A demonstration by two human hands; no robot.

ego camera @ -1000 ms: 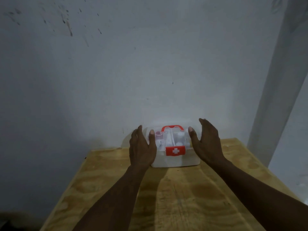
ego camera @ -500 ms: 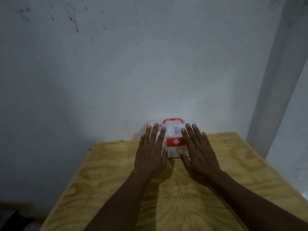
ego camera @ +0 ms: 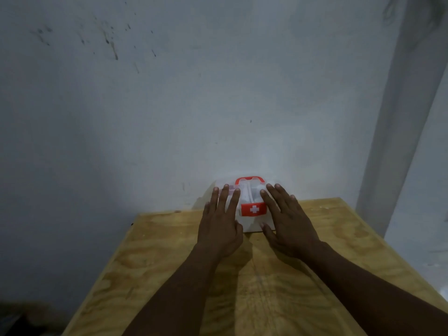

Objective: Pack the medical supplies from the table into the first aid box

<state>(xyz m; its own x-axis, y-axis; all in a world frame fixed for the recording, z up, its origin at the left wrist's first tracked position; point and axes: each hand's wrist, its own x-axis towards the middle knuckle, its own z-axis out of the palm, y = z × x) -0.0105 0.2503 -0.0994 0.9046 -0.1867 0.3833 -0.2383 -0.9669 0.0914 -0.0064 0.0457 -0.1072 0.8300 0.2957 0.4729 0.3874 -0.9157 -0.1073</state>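
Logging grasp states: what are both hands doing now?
Left hand: open, flat over the first aid box, gripping nothing.
Right hand: open, same.

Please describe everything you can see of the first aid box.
The first aid box is small, white plastic with a clear lid, a red handle on top and a red latch bearing a white cross. It stands upright at the table's far edge. The left hand and right hand lie flat over the lid.
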